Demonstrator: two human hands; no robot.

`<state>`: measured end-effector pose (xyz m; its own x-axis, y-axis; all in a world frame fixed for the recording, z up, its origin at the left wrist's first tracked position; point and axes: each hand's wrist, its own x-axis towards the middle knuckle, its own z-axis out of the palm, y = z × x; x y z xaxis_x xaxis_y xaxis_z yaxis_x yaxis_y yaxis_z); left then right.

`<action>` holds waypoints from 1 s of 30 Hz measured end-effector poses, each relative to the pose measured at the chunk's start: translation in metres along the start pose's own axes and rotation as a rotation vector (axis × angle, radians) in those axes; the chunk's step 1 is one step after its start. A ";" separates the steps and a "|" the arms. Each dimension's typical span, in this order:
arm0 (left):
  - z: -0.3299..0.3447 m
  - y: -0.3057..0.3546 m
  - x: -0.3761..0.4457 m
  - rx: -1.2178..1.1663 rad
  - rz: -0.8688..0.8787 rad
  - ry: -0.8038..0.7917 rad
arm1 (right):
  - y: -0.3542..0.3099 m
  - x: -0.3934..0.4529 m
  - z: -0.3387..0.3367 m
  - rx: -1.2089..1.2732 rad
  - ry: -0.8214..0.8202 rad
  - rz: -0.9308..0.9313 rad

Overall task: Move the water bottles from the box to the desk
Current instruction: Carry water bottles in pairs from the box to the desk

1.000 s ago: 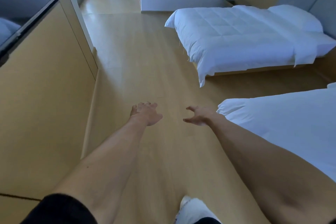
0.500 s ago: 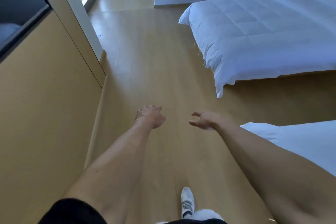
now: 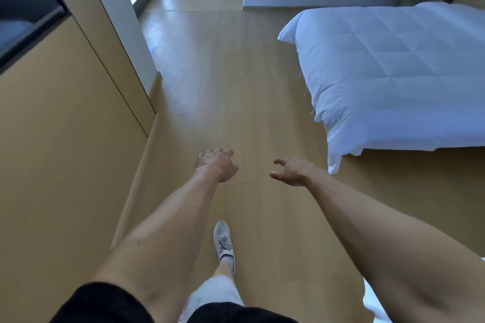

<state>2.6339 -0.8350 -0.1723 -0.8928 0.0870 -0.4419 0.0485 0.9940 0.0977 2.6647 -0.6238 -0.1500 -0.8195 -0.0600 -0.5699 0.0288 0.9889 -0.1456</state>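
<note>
We see no water bottles, box or desk here. Above the wooden floor (image 3: 210, 81), our left hand (image 3: 216, 165) and right hand (image 3: 291, 172) reach forward, fingers loosely curled, holding nothing. The white bed (image 3: 393, 73) beside the floor is cut off at the frame's edge.
</note>
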 end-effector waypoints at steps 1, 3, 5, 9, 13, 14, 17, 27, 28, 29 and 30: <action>-0.008 -0.002 0.019 -0.010 -0.001 0.007 | -0.001 0.017 -0.010 -0.002 0.008 0.000; -0.026 -0.005 0.059 -0.025 0.015 0.022 | -0.004 0.053 -0.032 -0.006 0.021 0.004; -0.047 -0.010 0.100 -0.042 0.042 0.030 | -0.010 0.093 -0.056 -0.008 0.025 0.023; -0.093 -0.025 0.179 -0.064 0.085 0.017 | -0.027 0.171 -0.112 -0.008 0.016 0.064; -0.137 -0.043 0.250 -0.052 0.089 0.010 | -0.044 0.239 -0.165 0.013 0.053 0.071; -0.148 -0.046 0.267 -0.058 0.092 0.003 | -0.047 0.253 -0.176 0.025 0.056 0.073; -0.173 -0.051 0.314 -0.059 0.115 -0.006 | -0.050 0.292 -0.204 0.063 0.055 0.102; -0.238 -0.042 0.485 0.001 0.116 -0.030 | -0.034 0.450 -0.296 0.032 0.065 0.090; -0.246 -0.040 0.505 0.005 0.109 -0.029 | -0.032 0.468 -0.307 0.021 0.070 0.085; -0.255 -0.038 0.526 0.007 0.103 -0.025 | -0.028 0.488 -0.319 0.014 0.074 0.079; -0.264 -0.037 0.547 0.009 0.097 -0.019 | -0.025 0.508 -0.333 0.010 0.079 0.071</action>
<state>2.0255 -0.8412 -0.1818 -0.8751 0.1836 -0.4477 0.1379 0.9815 0.1330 2.0572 -0.6339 -0.1669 -0.8580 0.0216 -0.5132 0.0941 0.9888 -0.1157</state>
